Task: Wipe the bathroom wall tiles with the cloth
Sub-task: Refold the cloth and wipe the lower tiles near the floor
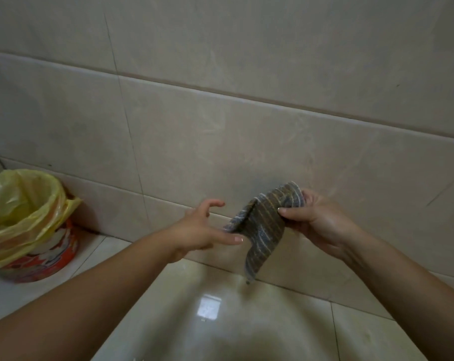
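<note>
A grey striped cloth (263,227) hangs in front of the beige wall tiles (220,131), low down near the floor. My right hand (314,220) pinches its upper right corner between thumb and fingers. My left hand (202,227) is to the left of the cloth with fingers spread; its thumb touches the cloth's left edge, without a clear grip. The cloth's lower end dangles free, and it is apart from the wall.
A bin lined with a yellow plastic bag (22,212) over an orange patterned body (46,259) stands at the left by the wall. Glossy beige floor tiles (246,321) lie below my arms.
</note>
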Motion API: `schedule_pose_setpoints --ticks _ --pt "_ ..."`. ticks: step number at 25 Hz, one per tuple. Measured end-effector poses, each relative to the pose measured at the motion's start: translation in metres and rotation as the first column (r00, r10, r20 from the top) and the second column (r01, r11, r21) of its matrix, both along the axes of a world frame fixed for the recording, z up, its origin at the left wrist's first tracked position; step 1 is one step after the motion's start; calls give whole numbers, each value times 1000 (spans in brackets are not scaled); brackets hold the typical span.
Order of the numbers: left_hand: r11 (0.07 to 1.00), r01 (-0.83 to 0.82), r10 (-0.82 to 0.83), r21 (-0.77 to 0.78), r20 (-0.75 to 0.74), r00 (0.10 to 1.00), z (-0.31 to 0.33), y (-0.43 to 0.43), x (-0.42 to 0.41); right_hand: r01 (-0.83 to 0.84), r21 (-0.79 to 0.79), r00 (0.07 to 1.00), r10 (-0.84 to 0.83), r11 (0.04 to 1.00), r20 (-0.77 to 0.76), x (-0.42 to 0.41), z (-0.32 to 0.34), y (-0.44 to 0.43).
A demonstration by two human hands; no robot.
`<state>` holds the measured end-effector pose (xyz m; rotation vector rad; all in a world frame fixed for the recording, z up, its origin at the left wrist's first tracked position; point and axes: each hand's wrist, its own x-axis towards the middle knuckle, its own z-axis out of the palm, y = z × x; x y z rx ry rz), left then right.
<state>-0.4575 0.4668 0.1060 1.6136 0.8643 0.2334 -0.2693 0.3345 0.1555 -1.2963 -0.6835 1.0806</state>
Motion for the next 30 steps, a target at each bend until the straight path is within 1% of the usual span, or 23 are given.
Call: schedule_pose_setpoints --ticks 1,2,4,7,8,10,11,12,13,15,16,17,18,19,20,21,22,23,24,25,26,28,30 --pt "970 12 -6 242 -23 1000 -3 1 7 61 -4 991 -60 998 122 -4 1 0" --pt "933 -3 8 360 -14 1000 -4 3 12 139 -14 954 -131 990 269 -7 3 0" --pt "947 -56 35 316 70 997 -2 11 21 319 6 796 -271 948 541 -6 11 -6" --pt "966 -40 15 256 100 995 12 18 27 527 140 532 -454 838 715 3 17 -18" --pt "981 -25 1 195 120 993 18 17 30 571 210 426 -505 794 751 5 18 -20" --pt "995 -42 26 90 168 985 34 9 43 630 367 239 -620 684 747 12 23 -15" --pt "990 -94 71 106 206 976 38 6 55 654 412 175 -657 635 733 17 28 -9" --pt "971 -178 139 161 229 963 38 7 68 677 432 132 -676 596 725 23 34 1" --pt "928 -278 219 249 238 946 37 8 80 692 452 109 -702 562 704 27 39 10" --pt "768 -466 401 439 237 885 33 10 94 683 538 98 -791 495 604 27 40 30" --pt "713 -528 454 461 271 849 31 11 97 675 570 110 -828 468 550 25 35 37" --pt "688 -569 477 451 310 822 27 12 98 665 595 125 -853 452 507 21 29 42" --pt "676 -591 490 441 330 807 24 14 96 626 630 147 -862 460 485 13 22 43" --pt "669 -608 499 428 348 794 21 16 95 537 686 144 -855 491 498 10 13 41" --pt "669 -613 500 420 357 789 21 18 94 401 739 57 -820 542 570 11 1 40" --pt "670 -613 495 419 364 789 20 20 94 258 740 -135 -736 621 664 16 -12 39" --pt "666 -612 485 426 376 789 18 23 94 159 687 -369 -603 709 708 25 -23 41" --pt "661 -611 470 436 394 790 18 25 93 150 615 -543 -455 774 706 34 -33 43" --pt "652 -615 454 443 421 785 18 28 93 187 562 -629 -341 806 698 41 -43 46" --pt "634 -634 441 444 465 767 18 29 90 225 533 -654 -279 816 703 44 -49 52" --pt "604 -660 436 446 508 743 17 32 84 249 528 -658 -258 812 708 43 -49 59" --pt "505 -713 442 486 564 698 16 44 66 250 580 -648 -310 775 695 32 -35 85" --pt "363 -719 458 592 559 692 7 61 42 214 644 -643 -391 734 659 17 -25 118"
